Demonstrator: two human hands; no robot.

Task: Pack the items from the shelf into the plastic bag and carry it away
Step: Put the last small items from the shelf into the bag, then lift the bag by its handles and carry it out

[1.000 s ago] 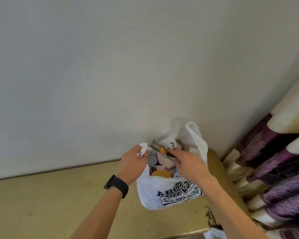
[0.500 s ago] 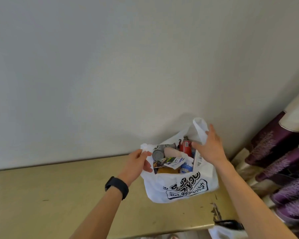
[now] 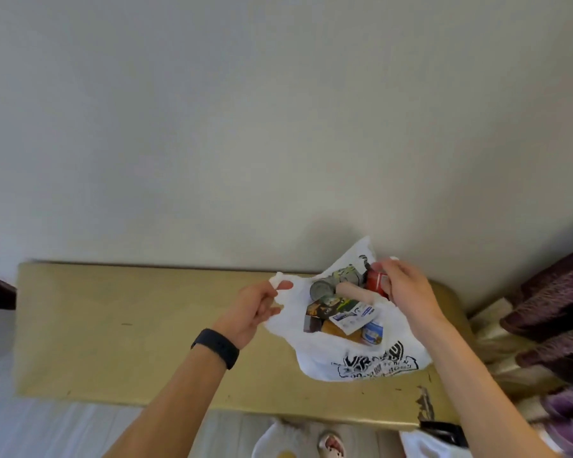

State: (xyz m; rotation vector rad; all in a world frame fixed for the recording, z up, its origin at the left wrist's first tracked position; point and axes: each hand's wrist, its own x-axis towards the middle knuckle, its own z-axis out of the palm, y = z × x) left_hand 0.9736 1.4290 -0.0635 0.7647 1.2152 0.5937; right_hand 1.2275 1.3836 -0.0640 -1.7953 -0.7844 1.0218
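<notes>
A white plastic bag (image 3: pixel 361 361) with black print lies open on the tan shelf (image 3: pixel 129 325), near its right end by the wall. Inside show a red can (image 3: pixel 374 280), a grey tin (image 3: pixel 321 289), a beige roll (image 3: pixel 354 290), printed packets (image 3: pixel 354 314) and a small blue-labelled pot (image 3: pixel 372 332). My left hand (image 3: pixel 255 309), a black band on its wrist, pinches the bag's left handle. My right hand (image 3: pixel 407 289) has its fingers curled round the bag's right handle, just beside the red can.
A plain wall rises right behind the shelf. Purple and cream curtain folds (image 3: pixel 549 309) hang at the right. A black object (image 3: pixel 444 429) sits at the shelf's chipped front right corner. Below the shelf edge are a foot (image 3: pixel 331 444) and pale floor.
My right hand went from inside the bag to the right handle and curled round it. The bag's mouth spread wider. The view tilted down, showing more shelf.
</notes>
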